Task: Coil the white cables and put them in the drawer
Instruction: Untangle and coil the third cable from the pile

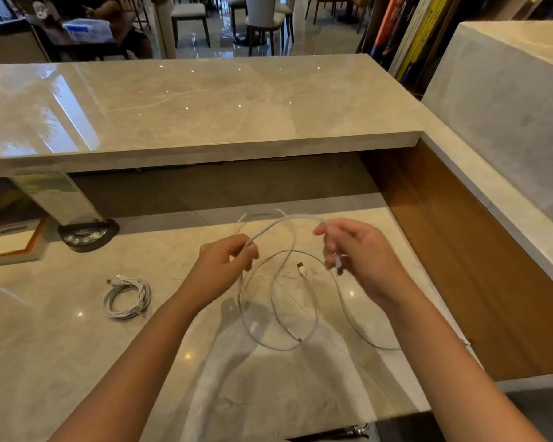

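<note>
While both grip loose cable (270,229), left hand (225,258), right hand (353,250), desk edge (454,330) near

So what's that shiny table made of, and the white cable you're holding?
The table looks like polished marble or a stone-look slab: grey veins run through it and ceiling lights reflect as bright dots. It could be an imitation. The loose white cable seems to have a soft plastic or rubber jacket, since it bends into floppy loops between the left hand and the right hand.
</note>
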A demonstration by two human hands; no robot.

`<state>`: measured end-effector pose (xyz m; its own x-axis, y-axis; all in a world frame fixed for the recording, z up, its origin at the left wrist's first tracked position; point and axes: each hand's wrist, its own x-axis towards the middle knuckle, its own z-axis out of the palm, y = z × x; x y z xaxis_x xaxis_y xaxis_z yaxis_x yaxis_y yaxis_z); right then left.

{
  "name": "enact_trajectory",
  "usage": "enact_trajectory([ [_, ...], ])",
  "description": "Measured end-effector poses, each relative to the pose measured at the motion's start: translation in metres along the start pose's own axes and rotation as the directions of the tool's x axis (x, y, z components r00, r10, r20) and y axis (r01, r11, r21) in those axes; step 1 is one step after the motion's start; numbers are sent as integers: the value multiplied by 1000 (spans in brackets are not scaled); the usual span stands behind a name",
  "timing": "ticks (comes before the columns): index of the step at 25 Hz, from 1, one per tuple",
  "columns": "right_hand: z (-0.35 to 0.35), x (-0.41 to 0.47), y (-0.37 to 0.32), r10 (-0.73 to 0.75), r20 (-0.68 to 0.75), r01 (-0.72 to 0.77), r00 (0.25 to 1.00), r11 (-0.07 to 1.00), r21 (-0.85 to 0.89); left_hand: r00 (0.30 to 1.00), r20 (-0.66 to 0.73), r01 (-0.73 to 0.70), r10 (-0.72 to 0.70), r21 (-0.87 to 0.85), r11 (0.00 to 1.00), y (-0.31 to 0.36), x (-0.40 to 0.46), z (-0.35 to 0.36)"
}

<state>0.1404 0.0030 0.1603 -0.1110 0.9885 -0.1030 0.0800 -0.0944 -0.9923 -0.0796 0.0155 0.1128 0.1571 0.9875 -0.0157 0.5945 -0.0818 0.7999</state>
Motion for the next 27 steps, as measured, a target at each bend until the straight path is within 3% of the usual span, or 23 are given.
enact_trajectory([
  [2, -19, 12, 7, 72, -219, -44, 973, 990, 131, 999, 23, 38, -37, -54, 998, -5, -1, -8],
  [3, -27, 17, 14, 100, -316, -75, 943, 993, 89, 999, 23, 50, -47, -151, 987, -4, -4, -9],
  [5, -31, 24, 31, 83, -364, -202, 928, 931, -304, 997, -38, 47, -66, -371, 927, 3, -8, -7],
  [7, -16, 23, 47, 125, -152, -197, 980, 664, -721, 991, -116, 3, -64, -463, 886, 14, -5, 0],
  [9, 5, 15, 50, 242, 145, 14, 959, 474, -880, 990, -132, -16, -47, -439, 898, 23, 1, 9],
  [11, 24, 6, 39, 249, 377, 242, 892, 441, -864, 998, -62, -4, -15, -299, 954, 26, 5, 16],
  [13, 30, 3, 24, 132, 472, 370, 872, 454, -810, 993, 114, 2, 11, -113, 994, 22, 3, 22],
  [17, 18, 10, 18, -236, 409, 473, 881, 434, -767, 925, 373, 133, -64, -163, 978, 21, -8, 21],
  [19, 13, 15, 22, -312, 346, 459, 885, 450, -766, 902, 430, 120, -31, -181, 976, 24, -12, 17],
  [23, 13, 13, 25, -302, 326, 430, 896, 397, -811, 919, 395, 117, 1, -276, 954, 24, -15, 13],
  [25, 17, 8, 26, -223, 355, 415, 908, 365, -833, 936, 351, 153, -6, -393, 907, 20, -15, 12],
  [27, 21, 3, 32, -103, 359, 366, 928, 447, -816, 940, 342, 159, 1, -441, 883, 17, -15, 12],
])
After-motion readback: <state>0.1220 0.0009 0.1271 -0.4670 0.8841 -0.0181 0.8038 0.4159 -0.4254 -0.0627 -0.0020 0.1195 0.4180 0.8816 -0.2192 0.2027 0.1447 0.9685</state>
